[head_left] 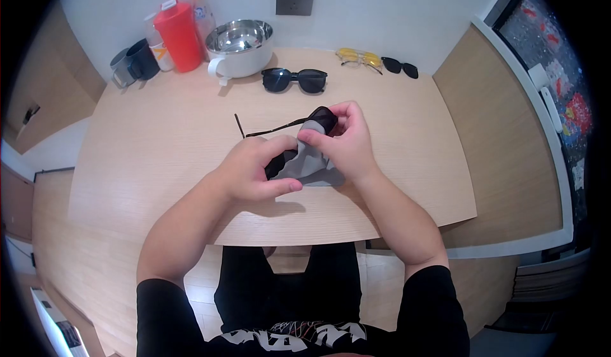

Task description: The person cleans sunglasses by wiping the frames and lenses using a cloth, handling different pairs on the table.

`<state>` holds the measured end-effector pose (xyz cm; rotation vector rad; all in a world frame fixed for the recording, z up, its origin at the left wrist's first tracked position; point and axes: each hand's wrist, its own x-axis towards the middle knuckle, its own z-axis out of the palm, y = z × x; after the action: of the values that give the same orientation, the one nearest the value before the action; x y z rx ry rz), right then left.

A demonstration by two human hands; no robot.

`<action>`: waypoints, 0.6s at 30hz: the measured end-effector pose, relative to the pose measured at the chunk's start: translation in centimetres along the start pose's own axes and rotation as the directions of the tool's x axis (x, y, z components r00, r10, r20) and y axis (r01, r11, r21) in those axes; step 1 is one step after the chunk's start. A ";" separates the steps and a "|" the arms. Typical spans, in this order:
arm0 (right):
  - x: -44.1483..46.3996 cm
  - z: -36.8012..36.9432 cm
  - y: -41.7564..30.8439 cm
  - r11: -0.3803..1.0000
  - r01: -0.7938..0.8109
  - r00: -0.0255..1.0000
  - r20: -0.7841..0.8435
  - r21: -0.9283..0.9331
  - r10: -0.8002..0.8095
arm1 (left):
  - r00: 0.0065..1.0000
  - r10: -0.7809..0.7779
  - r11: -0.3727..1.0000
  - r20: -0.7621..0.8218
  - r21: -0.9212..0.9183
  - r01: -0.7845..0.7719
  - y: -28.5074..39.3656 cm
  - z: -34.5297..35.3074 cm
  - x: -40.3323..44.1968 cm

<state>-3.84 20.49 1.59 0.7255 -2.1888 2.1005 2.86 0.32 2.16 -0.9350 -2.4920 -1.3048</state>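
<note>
Dark sunglasses (323,120) are held above the table's middle, one temple arm stretching out to the left. A grey cloth (307,159) hangs between my hands and covers part of them. My left hand (253,166) grips the dark lens at the near left side, its thumb pointing right. My right hand (345,142) pinches the cloth against the other lens between thumb and fingers. Part of the frame is hidden behind the cloth and my fingers.
Black sunglasses (294,80) lie beyond my hands. Yellow-lensed glasses (359,57) and dark lenses (400,67) lie at the back right. Along the back left stand a white-and-steel bowl (240,54), a red pitcher (179,37), a bottle (202,19) and dark mugs (142,60).
</note>
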 end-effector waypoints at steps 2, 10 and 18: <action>0.1 -0.2 0.0 0.998 -0.053 0.998 -0.027 0.035 0.054 | 1.000 0.002 1.000 0.001 -0.027 -0.002 0.0 0.1 0.0; -0.1 -0.1 0.9 0.997 0.043 0.999 0.028 -0.069 -0.041 | 1.000 -0.012 0.994 0.001 -0.108 0.012 -0.2 0.3 0.0; 0.0 -0.1 -0.1 0.969 -0.044 0.998 -0.029 0.244 0.053 | 0.997 -0.068 0.952 -0.037 -0.300 0.054 -0.4 0.6 -0.3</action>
<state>-3.89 20.59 1.70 0.6468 -1.9715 2.4153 2.97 0.54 1.40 -0.8786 -2.3455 -1.7397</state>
